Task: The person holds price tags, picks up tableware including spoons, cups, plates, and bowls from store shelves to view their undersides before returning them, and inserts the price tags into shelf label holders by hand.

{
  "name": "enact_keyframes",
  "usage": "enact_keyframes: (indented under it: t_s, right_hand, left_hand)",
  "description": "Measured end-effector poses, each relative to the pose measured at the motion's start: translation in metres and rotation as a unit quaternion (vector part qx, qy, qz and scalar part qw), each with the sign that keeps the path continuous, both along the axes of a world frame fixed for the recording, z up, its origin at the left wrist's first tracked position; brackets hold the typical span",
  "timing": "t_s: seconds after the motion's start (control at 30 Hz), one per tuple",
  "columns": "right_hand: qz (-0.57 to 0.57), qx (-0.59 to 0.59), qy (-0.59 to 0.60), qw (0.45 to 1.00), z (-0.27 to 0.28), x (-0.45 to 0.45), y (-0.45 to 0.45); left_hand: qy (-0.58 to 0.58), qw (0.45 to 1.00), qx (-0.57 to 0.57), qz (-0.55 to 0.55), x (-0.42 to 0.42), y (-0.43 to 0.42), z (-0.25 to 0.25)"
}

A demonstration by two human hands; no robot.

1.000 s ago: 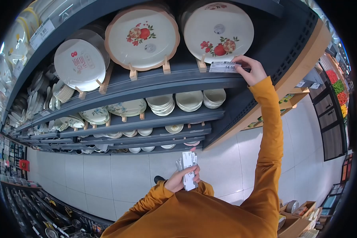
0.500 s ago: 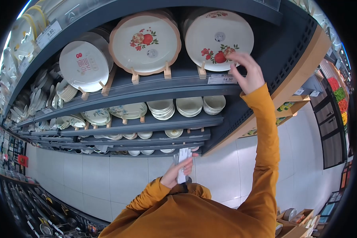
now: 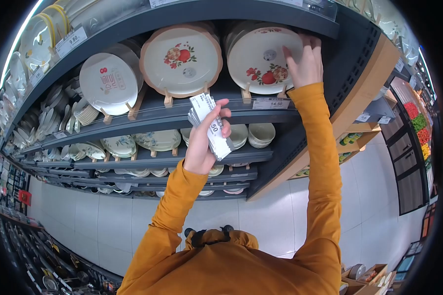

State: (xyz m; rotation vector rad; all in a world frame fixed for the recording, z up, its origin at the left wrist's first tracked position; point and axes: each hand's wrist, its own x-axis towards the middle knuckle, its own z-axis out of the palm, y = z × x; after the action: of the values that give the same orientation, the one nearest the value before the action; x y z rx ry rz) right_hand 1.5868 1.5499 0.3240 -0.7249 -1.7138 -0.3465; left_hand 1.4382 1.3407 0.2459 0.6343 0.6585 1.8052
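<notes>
My left hand (image 3: 205, 140) is closed around a stack of printed price labels (image 3: 220, 136), raised in front of the shelf edge. My right hand (image 3: 307, 63) grips the right rim of a white oval plate (image 3: 253, 54) with red pomegranate pictures; its thumb lies on the plate's face and the other fingers reach around the edge, partly hidden. That plate leans upright on a wooden stand (image 3: 246, 94), more plates behind it. Below, on the shelf edge, sits a price label (image 3: 270, 103) reading 14.50. Left of it stands a scalloped plate (image 3: 182, 73) with a pinkish-brown rim.
A white plate with red characters (image 3: 108, 81) stands farther left. Bowls (image 3: 261, 133) and patterned plates (image 3: 157, 138) fill lower shelves. A dark side panel with a wooden edge (image 3: 364, 73) bounds the shelf on the right. Tiled floor (image 3: 211, 211) lies below.
My left hand has risen from waist height to the shelf edge with the labels. My right hand has moved up from the plate's lower right to its right rim.
</notes>
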Motion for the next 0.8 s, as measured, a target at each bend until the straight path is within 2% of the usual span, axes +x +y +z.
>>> enact_keyframes:
  t_s: [0.17, 0.27, 0.4, 0.67, 0.8]
  right_hand:
    - [0.040, -0.011, 0.027, 0.999, 0.002, 0.014, -0.021]
    - [0.087, -0.093, 0.040, 0.991, 0.004, 0.021, -0.038]
    - [0.193, -0.043, 0.021, 0.980, 0.005, 0.040, -0.056]
    - [0.188, -0.012, 0.000, 0.982, -0.035, 0.066, -0.088]
    - [0.175, 0.033, 0.020, 0.984, -0.062, 0.068, -0.092]
  left_hand:
    - [-0.096, 0.994, 0.003, -0.044, 0.001, 0.015, -0.001]
    - [-0.168, 0.982, 0.024, -0.086, 0.001, 0.022, 0.000]
    - [-0.248, 0.958, 0.014, -0.146, 0.001, 0.029, 0.004]
    - [-0.294, 0.939, 0.004, -0.180, 0.016, 0.038, -0.005]
    - [-0.297, 0.943, -0.010, -0.150, 0.021, 0.031, -0.008]
